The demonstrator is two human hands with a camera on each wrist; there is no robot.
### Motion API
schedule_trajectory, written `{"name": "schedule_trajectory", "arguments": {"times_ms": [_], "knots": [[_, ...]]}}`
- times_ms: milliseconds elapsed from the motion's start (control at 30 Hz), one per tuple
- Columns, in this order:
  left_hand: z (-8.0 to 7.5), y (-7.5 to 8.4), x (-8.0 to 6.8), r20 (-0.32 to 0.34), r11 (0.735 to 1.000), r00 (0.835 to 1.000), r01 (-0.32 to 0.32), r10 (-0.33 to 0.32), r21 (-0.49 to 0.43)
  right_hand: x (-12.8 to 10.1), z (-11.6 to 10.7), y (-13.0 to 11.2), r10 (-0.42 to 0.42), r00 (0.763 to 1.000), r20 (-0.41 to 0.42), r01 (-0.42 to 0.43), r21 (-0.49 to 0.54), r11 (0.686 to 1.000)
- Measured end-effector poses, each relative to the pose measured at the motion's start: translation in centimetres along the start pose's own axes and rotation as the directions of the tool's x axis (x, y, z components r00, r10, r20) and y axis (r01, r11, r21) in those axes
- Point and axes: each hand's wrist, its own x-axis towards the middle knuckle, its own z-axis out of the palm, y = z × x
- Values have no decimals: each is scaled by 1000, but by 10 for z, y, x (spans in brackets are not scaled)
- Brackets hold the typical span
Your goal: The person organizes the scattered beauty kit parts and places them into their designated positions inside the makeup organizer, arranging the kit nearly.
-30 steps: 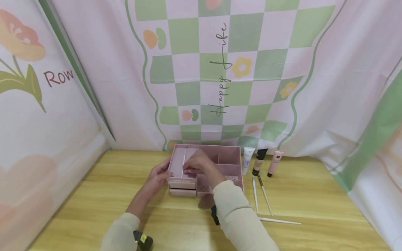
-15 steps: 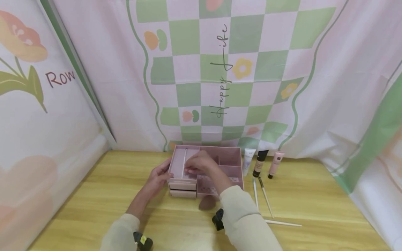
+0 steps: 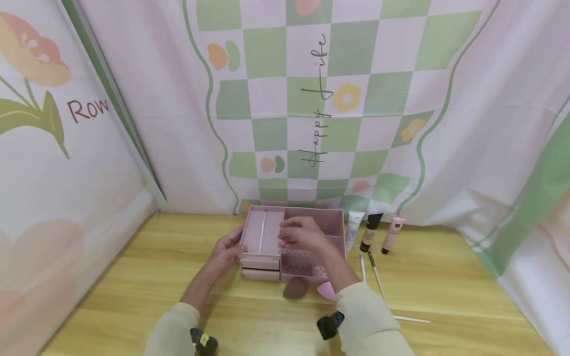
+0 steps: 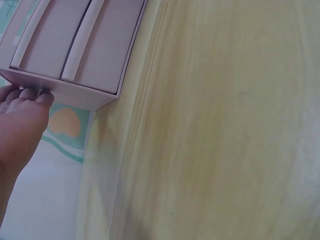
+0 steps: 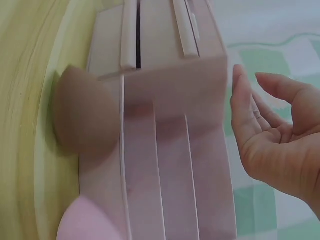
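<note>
A pink cosmetics organizer point(image 3: 313, 213) stands on the wooden table, with two drawers point(image 3: 261, 268) at its left front and compartments at its right. My left hand point(image 3: 224, 254) rests against its left side, a fingertip at the top edge. In the left wrist view, that hand's fingers touch the side panel. On the section above the drawers lies a thin white stick point(image 3: 262, 232). My right hand point(image 3: 305, 233) hovers over the compartments, holding nothing; its thumb and fingers stand apart in the right wrist view.
A brown makeup sponge point(image 3: 295, 288) and a pink makeup sponge point(image 3: 327, 290) sit in front of the organizer. At its right stand a white tube point(image 3: 354, 230), a black-capped tube point(image 3: 370, 232) and a pink tube point(image 3: 394, 234). Several slim brushes point(image 3: 377, 277) lie nearer.
My right hand has moved right, away from the white stick, and its fingers have spread. The pink sponge has come into view from behind the right arm. The left hand stays put.
</note>
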Motion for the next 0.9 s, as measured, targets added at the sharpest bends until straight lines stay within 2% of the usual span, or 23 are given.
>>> {"name": "schedule_trajectory", "arguments": {"times_ms": [133,433,900], "knots": [[1,1,1,6,1000,1000,4,-4,0,-16,-23,13,-46,999,-24,45,-56,997],[2,1,1,-14,1000,1000,2,-2,-1,-49,-64,25,-59,996,-68,51,-114,992],[1,1,-1,-22,1000,1000,15,-15,-4,-76,-111,48,-75,979,-190,31,-223,974]]}}
